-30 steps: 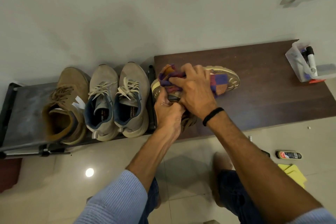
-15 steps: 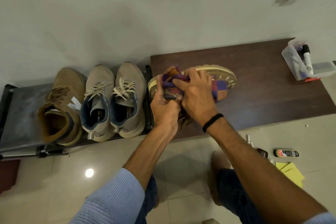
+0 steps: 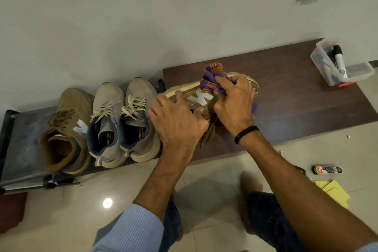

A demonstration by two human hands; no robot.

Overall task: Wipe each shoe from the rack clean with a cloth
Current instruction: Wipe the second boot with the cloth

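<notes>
Head: shoe (image 3: 201,99) at bench (image 3: 296,96) left edge

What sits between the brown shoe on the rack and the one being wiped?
Head view: a pair of grey sneakers, side by side on the rack, separates the racked brown shoe from the wiped shoe.

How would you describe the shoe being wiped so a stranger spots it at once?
Find the dark wooden bench against the wall, right of the shoe rack. At its left end a tan shoe lies on its side, the left hand holding it, the right hand holding a purple cloth to it. The rack's three shoes stand upright, untouched.
</notes>
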